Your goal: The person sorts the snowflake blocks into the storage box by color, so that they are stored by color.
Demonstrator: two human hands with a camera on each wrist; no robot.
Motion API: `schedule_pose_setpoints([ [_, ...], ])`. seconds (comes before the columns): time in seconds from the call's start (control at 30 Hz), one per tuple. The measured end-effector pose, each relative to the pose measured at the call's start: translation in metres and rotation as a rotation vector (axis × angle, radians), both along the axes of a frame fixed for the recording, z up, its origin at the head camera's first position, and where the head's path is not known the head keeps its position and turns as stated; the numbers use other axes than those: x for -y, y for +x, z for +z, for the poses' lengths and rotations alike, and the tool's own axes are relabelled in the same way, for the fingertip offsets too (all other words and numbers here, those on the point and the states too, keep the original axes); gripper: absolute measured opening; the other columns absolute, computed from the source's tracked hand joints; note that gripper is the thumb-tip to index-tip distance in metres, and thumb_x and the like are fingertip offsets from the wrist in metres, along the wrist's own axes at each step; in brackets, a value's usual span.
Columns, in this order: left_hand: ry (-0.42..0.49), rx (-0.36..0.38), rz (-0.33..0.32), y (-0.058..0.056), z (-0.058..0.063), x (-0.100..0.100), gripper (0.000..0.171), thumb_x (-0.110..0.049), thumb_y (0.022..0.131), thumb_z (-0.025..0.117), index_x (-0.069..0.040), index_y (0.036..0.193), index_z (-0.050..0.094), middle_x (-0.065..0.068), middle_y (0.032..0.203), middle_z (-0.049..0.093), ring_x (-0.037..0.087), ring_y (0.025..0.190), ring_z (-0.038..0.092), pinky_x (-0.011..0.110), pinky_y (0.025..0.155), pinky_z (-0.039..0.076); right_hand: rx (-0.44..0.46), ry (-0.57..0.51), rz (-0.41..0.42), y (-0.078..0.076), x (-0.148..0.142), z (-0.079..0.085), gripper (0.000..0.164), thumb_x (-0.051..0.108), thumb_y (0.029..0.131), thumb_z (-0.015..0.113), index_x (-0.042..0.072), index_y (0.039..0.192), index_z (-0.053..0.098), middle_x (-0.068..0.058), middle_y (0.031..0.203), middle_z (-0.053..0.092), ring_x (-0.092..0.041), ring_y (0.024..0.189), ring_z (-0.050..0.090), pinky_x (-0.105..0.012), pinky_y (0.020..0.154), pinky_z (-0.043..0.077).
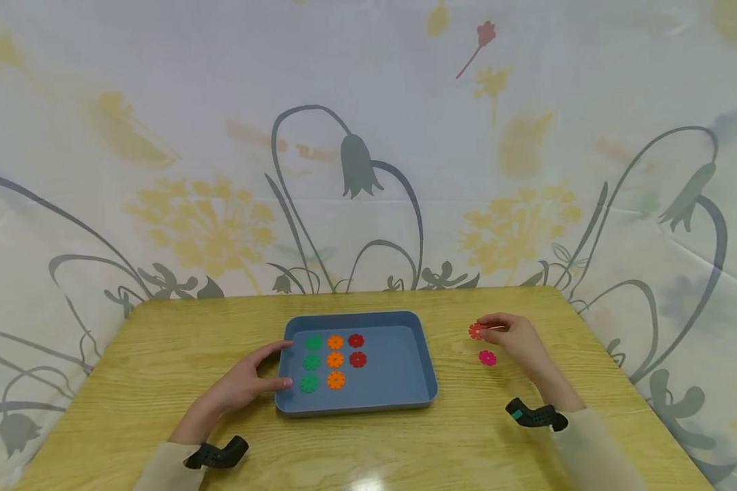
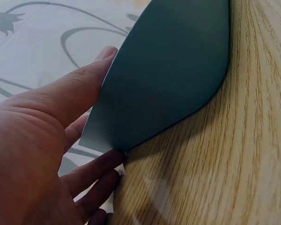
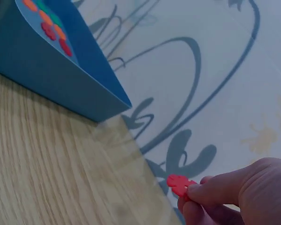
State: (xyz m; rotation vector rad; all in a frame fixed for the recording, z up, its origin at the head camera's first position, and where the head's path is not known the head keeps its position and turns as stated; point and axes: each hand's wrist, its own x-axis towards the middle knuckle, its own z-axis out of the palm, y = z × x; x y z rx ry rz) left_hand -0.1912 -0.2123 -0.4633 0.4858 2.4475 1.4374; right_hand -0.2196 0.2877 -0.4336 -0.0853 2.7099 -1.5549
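Note:
A blue-grey rectangular tray (image 1: 399, 368) lies on the table. My left hand (image 1: 246, 382) holds its left side, with thumb and index fingertips over the rim. In the left wrist view other fingertips (image 2: 113, 157) meet the tray's outer wall (image 2: 164, 70). Right of the tray, my right hand (image 1: 516, 341) pinches a coral-red notched plastic disc (image 3: 178, 183) between thumb and fingers. Just below that hand in the head view, a magenta disc (image 1: 487, 358) lies on the table.
Inside the tray, notched discs stand in columns: green (image 1: 310, 362) at left, orange (image 1: 335, 360) beside them, then two dark red discs (image 1: 357, 359). The tray's right part is bare. A flower-printed cloth (image 1: 368, 239) hangs behind the wooden table (image 1: 467, 436).

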Motion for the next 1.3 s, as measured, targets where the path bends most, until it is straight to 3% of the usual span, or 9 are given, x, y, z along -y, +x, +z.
schedule_pose_setpoints([
  [0.17,0.003,0.014,0.007,-0.001,-0.001,0.001,0.073,-0.033,0.08,0.073,-0.015,0.142,0.04,0.016,0.147,0.028,0.038,0.135,0.019,0.059,0.103,0.02,0.01,0.024,0.049,-0.001,0.027,0.003,0.027,0.011,0.088,0.064,0.003,0.114,0.064,-0.012,0.106,0.064,-0.025,0.093,0.061,-0.043,0.081,0.05],
  [0.43,0.021,0.019,-0.004,0.0,-0.002,0.0,0.071,-0.031,0.082,0.073,-0.015,0.143,0.039,0.016,0.148,0.028,0.038,0.135,0.019,0.06,0.103,0.019,-0.106,0.09,0.143,0.006,0.071,-0.001,0.02,0.006,0.084,0.068,0.01,0.104,0.069,-0.004,0.1,0.065,-0.019,0.086,0.063,-0.029,0.069,0.052],
  [0.67,0.039,0.027,-0.004,0.0,-0.003,0.001,0.072,-0.031,0.081,0.073,-0.016,0.143,0.039,0.015,0.148,0.027,0.037,0.136,0.018,0.059,0.104,0.018,-0.21,0.133,0.355,0.007,0.097,-0.002,0.019,0.005,0.083,0.07,0.012,0.101,0.07,-0.001,0.095,0.064,-0.014,0.08,0.062,-0.026,0.067,0.052],
  [0.87,0.035,0.008,-0.013,-0.001,-0.003,0.001,0.071,-0.03,0.082,0.072,-0.014,0.143,0.039,0.016,0.148,0.028,0.038,0.136,0.018,0.06,0.104,0.018,-0.175,0.179,0.552,-0.001,0.114,0.0,0.02,0.005,0.084,0.069,0.014,0.101,0.07,0.006,0.091,0.065,-0.009,0.077,0.061,-0.026,0.066,0.051],
  [1.07,0.029,0.006,-0.01,0.0,-0.002,0.0,0.071,-0.029,0.082,0.072,-0.013,0.143,0.039,0.017,0.147,0.029,0.038,0.135,0.019,0.059,0.104,0.018,-0.135,0.274,0.679,-0.011,0.132,0.003,0.017,0.005,0.082,0.071,0.017,0.093,0.071,0.007,0.085,0.066,-0.006,0.073,0.059,-0.026,0.065,0.05],
  [1.3,0.015,0.003,-0.008,0.0,-0.002,0.0,0.07,-0.028,0.082,0.073,-0.013,0.142,0.04,0.017,0.147,0.028,0.039,0.135,0.018,0.06,0.103,0.018,-0.051,0.257,0.717,-0.022,0.151,0.002,0.015,0.002,0.079,0.073,0.014,0.089,0.071,0.008,0.081,0.066,-0.006,0.074,0.061,-0.025,0.066,0.051],
])
